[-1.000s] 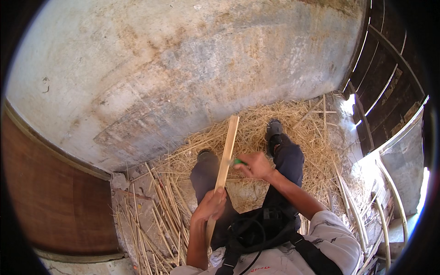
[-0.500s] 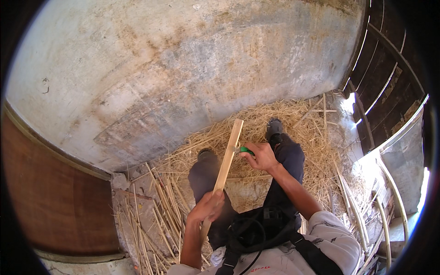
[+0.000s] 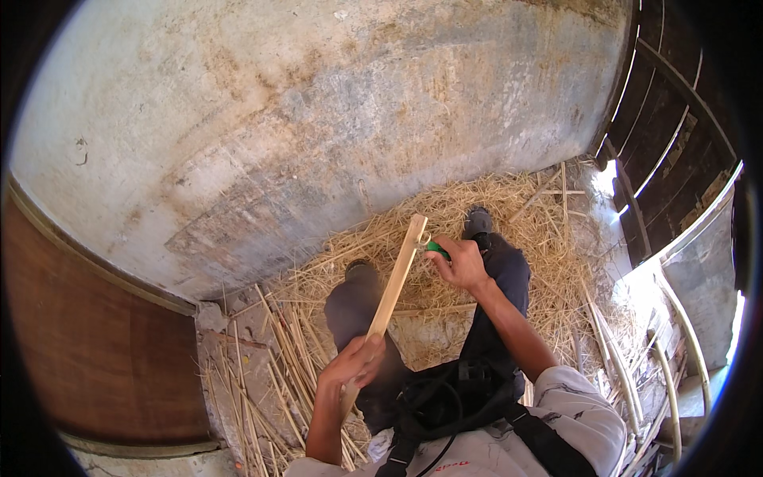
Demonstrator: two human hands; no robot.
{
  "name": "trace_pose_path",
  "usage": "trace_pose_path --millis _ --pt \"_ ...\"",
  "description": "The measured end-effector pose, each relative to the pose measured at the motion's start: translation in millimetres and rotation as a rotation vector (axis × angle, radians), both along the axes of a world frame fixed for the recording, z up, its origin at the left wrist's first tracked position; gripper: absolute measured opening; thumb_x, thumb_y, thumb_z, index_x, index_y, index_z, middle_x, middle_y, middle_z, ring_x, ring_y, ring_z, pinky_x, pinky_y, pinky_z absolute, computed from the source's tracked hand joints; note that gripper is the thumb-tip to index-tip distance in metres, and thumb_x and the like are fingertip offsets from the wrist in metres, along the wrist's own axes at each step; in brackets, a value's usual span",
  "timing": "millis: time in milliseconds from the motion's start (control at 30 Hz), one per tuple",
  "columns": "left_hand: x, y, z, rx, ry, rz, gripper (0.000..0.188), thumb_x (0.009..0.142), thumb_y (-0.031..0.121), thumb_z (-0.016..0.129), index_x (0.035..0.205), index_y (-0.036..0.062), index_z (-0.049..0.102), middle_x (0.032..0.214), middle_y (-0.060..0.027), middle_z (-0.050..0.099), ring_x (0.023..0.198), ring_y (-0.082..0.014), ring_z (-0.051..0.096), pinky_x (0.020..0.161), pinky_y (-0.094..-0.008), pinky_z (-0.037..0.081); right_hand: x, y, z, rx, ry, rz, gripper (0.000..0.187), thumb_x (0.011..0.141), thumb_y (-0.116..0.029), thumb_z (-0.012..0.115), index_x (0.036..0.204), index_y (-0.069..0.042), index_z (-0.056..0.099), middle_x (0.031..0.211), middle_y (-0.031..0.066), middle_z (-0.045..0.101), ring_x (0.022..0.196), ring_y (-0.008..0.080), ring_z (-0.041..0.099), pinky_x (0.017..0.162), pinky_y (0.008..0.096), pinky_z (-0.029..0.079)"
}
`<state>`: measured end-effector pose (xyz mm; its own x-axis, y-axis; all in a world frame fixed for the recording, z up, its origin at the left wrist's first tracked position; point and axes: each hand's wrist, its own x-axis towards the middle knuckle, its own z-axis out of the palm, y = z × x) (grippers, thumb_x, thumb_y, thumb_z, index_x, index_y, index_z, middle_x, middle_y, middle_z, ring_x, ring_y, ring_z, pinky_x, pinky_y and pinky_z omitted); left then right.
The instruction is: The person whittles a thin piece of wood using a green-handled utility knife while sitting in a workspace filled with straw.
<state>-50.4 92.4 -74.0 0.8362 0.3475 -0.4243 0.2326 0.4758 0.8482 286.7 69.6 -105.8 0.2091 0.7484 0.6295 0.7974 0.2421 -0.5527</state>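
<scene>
A long, flat, pale wooden strip (image 3: 398,285) slants upward in front of me, its far end between my shoes. My left hand (image 3: 355,362) is closed around its lower part, and the near end runs on below that hand. In my right hand (image 3: 463,267) I grip a small green-handled tool (image 3: 436,250), fingers wrapped about the handle. The tool's working end is at the right edge of the strip, close to its far tip. A thin pale curl (image 3: 425,238) shows there; the blade itself is too small to make out.
Straw-like shavings (image 3: 524,199) cover the floor around my feet. Several thin sticks (image 3: 282,350) lie at the left, and longer poles (image 3: 616,366) at the right. A stained wall (image 3: 358,119) rises ahead, with a brown panel (image 3: 103,334) at left and dark slats (image 3: 675,135) at right.
My right hand and the green-handled tool have moved slightly right and up the strip toward its far end. The strip's tip has shifted a little right and down. A curl now shows at the tool.
</scene>
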Motion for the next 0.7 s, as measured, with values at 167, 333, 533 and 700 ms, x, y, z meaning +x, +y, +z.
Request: trace_pose_path --millis 167,333,533,700 --pt "-1 0 2 0.009 0.031 0.001 0.047 0.111 0.052 0.042 0.086 0.0126 0.042 0.056 0.0026 0.033 0.034 -0.0105 0.033 0.030 -0.0264 0.028 0 0 3 0.014 -0.007 -0.018 0.029 0.098 -0.034 0.072 0.105 -0.007 0.067 0.062 0.0147 0.061 0.057 0.0374 0.066 0.052 0.0454 0.050" --pt "-2 2 1 0.005 0.033 -0.020 0.047 0.112 0.052 0.042 0.086 0.0127 0.042 0.056 0.0029 0.033 0.034 -0.0100 0.033 0.030 -0.0257 0.028 5 -1 11 0.023 0.053 -0.086 0.027 0.099 -0.032 0.071 0.103 -0.006 0.067 0.063 0.0161 0.063 0.058 0.0377 0.067 0.052 0.0450 0.050" --pt "-2 4 5 0.005 0.046 -0.053 0.051 0.111 0.053 0.041 0.083 0.0104 0.042 0.060 0.0034 0.035 0.037 -0.0100 0.037 0.033 -0.0259 0.033 7 -4 13 0.021 0.072 -0.107 0.027 0.100 -0.031 0.071 0.103 -0.005 0.068 0.064 0.0172 0.064 0.058 0.0378 0.067 0.052 0.0448 0.050" --pt "0 3 6 0.016 0.048 -0.055 0.051 0.111 0.054 0.041 0.084 0.0105 0.043 0.060 0.0032 0.035 0.037 -0.0103 0.037 0.033 -0.0260 0.033 9 -3 11 0.025 0.102 -0.120 0.027 0.100 -0.031 0.071 0.104 -0.004 0.067 0.065 0.0178 0.064 0.057 0.0381 0.067 0.052 0.0451 0.049"
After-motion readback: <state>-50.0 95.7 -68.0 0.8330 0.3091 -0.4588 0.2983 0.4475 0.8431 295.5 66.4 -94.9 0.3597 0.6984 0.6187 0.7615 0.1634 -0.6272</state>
